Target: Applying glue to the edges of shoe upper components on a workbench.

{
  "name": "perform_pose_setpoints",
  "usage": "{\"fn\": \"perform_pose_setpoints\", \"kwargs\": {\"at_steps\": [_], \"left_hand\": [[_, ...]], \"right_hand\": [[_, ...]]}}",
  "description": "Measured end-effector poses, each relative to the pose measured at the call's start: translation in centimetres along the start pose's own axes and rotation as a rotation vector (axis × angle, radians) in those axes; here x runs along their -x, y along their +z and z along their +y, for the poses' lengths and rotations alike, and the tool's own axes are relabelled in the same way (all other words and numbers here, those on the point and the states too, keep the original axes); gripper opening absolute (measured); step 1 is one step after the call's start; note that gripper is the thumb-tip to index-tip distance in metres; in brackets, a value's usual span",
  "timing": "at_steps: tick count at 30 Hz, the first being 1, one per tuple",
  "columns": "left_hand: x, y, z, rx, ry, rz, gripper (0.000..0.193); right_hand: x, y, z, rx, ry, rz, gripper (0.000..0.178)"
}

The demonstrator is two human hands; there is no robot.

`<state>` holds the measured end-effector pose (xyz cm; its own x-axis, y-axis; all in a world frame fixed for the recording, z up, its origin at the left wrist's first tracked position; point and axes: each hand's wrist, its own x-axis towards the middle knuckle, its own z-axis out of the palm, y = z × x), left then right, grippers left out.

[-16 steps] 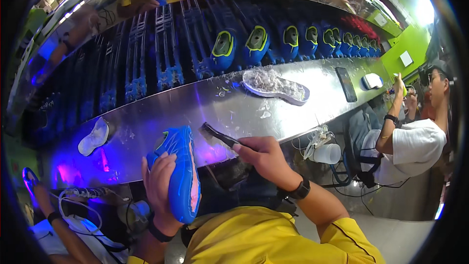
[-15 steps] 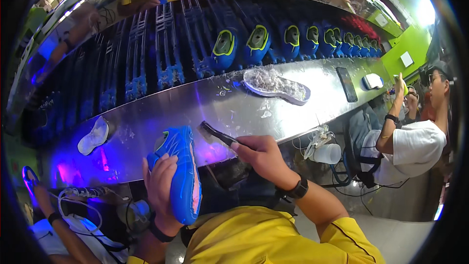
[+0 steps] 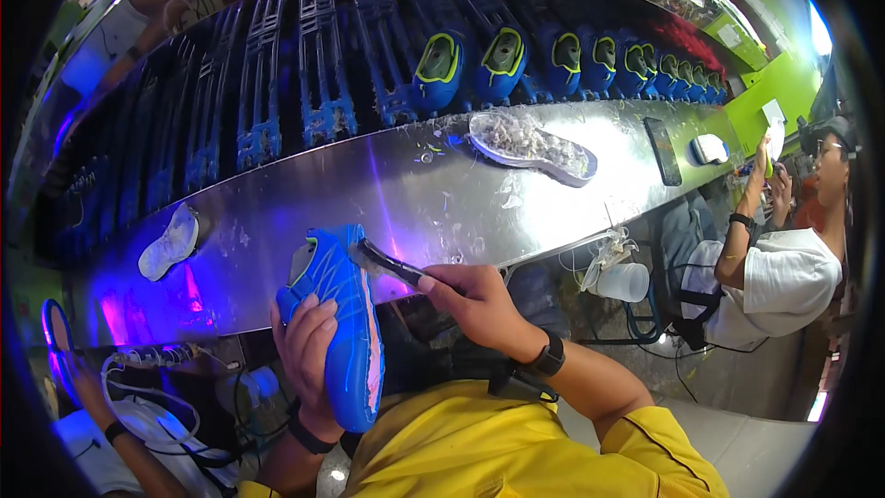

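Wrapped around a blue shoe (image 3: pixel 355 341) near the table's front edge is my left hand (image 3: pixel 309 337). The shoe stands tilted with its toe or heel end up, and a pinkish strip runs along the side facing right. My right hand (image 3: pixel 475 300) grips a slim black brush-like tool (image 3: pixel 396 266). Its tip is at the shoe's upper end, touching or very close to it. Further back on the metal table lies a white sole-shaped piece (image 3: pixel 572 164) heaped with pale scraps. A second white sole-shaped piece (image 3: pixel 171 242) rests at the left.
Behind the metal table (image 3: pixel 304 194) runs a dark slatted rack (image 3: pixel 258 92) with several blue shoes (image 3: pixel 502 60) at its right. A phone (image 3: pixel 662 152) and a white pad (image 3: pixel 710 149) lie at the table's right. Co-workers sit on both sides. A white bucket (image 3: pixel 624 282) hangs below the edge.
The tool in my right hand has moved left and onto or near the shoe's upper end. My left hand still holds the shoe. The co-worker at right has raised a white piece.
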<state>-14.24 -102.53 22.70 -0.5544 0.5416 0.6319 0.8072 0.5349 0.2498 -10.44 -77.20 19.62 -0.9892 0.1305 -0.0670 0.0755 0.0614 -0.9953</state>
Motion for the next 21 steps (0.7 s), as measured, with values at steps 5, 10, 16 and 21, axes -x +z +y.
{"fn": "perform_pose_setpoints", "kwargs": {"at_steps": [5,10,16,21], "left_hand": [[0.4,0.2,-0.4,-0.001,-0.004,0.017,0.072],[0.1,0.6,0.0,-0.003,-0.036,0.065,0.052],[-0.5,-0.3,0.3,-0.053,0.020,-0.034,0.068],[-0.7,0.1,0.7,-0.040,0.001,0.015,0.058]], "right_hand": [[3.0,0.4,-0.9,-0.232,0.098,-0.092,0.024],[5.5,-0.5,-2.2,-0.046,-0.107,-0.042,0.022],[4.2,-1.8,-3.8,-0.001,0.029,-0.093,0.025],[5.5,-2.5,-4.5,0.016,0.016,-0.124,0.026]]}}
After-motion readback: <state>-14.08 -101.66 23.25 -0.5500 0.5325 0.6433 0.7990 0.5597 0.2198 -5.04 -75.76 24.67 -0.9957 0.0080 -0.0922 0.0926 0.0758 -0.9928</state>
